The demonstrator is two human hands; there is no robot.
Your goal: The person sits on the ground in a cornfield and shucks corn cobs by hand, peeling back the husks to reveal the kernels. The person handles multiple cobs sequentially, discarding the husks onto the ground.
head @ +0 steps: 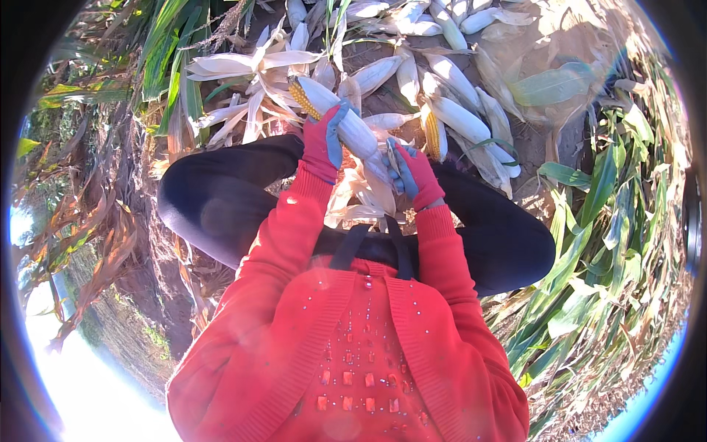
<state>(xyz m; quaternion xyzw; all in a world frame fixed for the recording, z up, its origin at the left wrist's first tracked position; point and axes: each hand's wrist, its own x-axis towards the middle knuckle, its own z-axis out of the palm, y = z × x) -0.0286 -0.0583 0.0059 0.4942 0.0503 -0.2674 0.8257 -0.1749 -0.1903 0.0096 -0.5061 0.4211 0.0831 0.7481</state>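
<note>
A corn ear lies slantwise in front of me, its pale husk parted along one side so that yellow kernels show near the tip. My left hand, in a red and grey-blue glove, grips the ear around its middle. At the lower end of the ear is my right hand, gloved the same way, with its fingers curled at the husk. A small greyish thing shows between those fingers; I cannot tell what it is. Loose dry husks hang and lie below the ear, between my legs.
Many husked corn ears lie heaped on the soil ahead. One ear beside my right hand shows yellow kernels. Peeled-back husks lie ahead to the left. Cut corn stalks and leaves line the right; dry leaves stand at left.
</note>
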